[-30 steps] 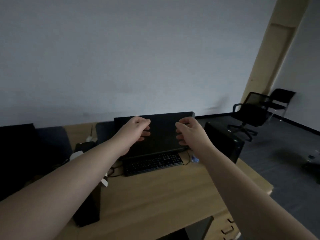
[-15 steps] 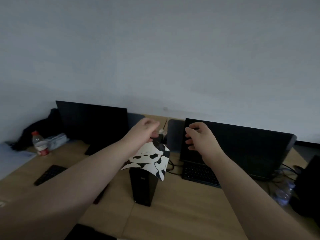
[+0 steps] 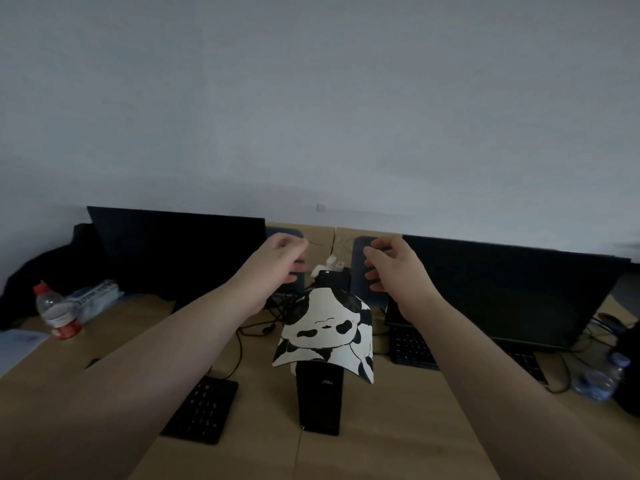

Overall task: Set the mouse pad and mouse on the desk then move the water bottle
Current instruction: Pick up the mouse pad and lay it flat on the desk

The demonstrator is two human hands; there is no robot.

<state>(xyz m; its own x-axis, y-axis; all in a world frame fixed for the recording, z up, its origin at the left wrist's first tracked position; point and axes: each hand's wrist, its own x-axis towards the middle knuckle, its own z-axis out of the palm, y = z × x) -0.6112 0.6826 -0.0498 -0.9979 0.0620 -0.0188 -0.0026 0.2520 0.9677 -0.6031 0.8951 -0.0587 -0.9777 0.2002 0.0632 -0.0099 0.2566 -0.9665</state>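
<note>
A white mouse pad [image 3: 325, 336] with a black panda print lies draped over the top of a black computer tower [image 3: 320, 398] in the middle of the desk. A dark object [image 3: 329, 277], possibly the mouse, sits at the pad's far end; I cannot tell for sure. My left hand [image 3: 278, 263] hovers above and left of the pad, fingers loosely curled and holding nothing. My right hand [image 3: 393, 268] hovers above and right of it, also empty. A water bottle [image 3: 57, 311] with a red cap and red label stands at the far left.
Two dark monitors [image 3: 180, 251] [image 3: 502, 292] stand at the back, each with a black keyboard [image 3: 204, 408] [image 3: 415, 348] in front. Cables [image 3: 266, 323] trail behind the tower. A second clear bottle [image 3: 599, 379] stands far right. Papers [image 3: 17, 344] lie at the left edge of the wooden desk [image 3: 398, 438].
My view swung left from the right-hand monitor to the tower with the panda pad. Both hands stayed raised and have spread slightly apart over the pad.
</note>
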